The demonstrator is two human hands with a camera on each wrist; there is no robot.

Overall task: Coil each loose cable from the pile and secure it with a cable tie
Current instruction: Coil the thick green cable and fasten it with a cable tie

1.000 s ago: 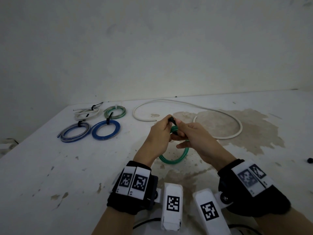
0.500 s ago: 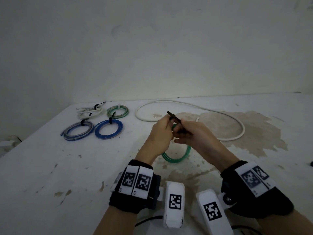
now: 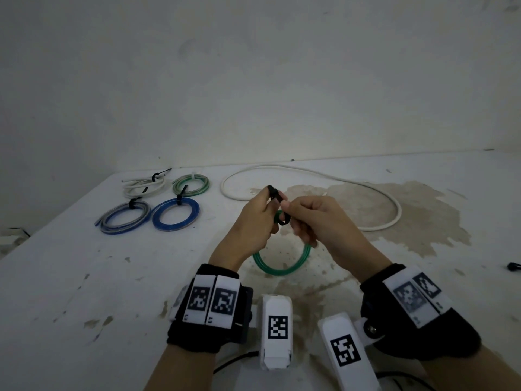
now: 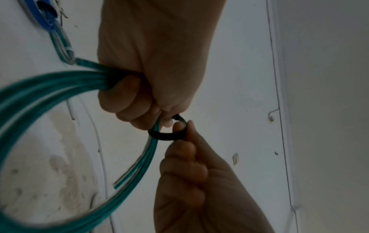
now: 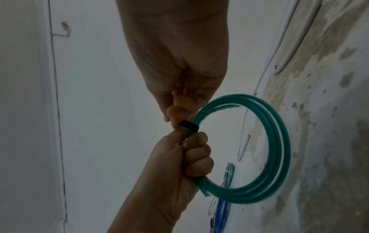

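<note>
A: Where is the green coil (image 3: 282, 266) held, and by which grip?

B: It is held above the near middle of the worktop (image 3: 70, 277) in the left hand (image 3: 251, 221), whose fingers are curled round the bundled strands at the top of the loop. The rest of the loop hangs down and toward the near side.

A: And the cable tie (image 4: 167, 134)?

B: A black band is seen looped round the strands just right of the left grip. It is pinched by the right hand (image 3: 313, 221), thumb and forefinger closed on it, so the right hand is the nearer one to the tie. Its loop is not yet drawn snug. A tail end seems to stick up and to the left at the left fingertips, so the pull is judged to run across the strands.

A: What lies beyond?

B: A loose white cable (image 3: 366, 190) is spread farther back, to the right. Four tied coils (image 3: 158, 204) are laid at the far left. Nothing is found between the hands.
</note>
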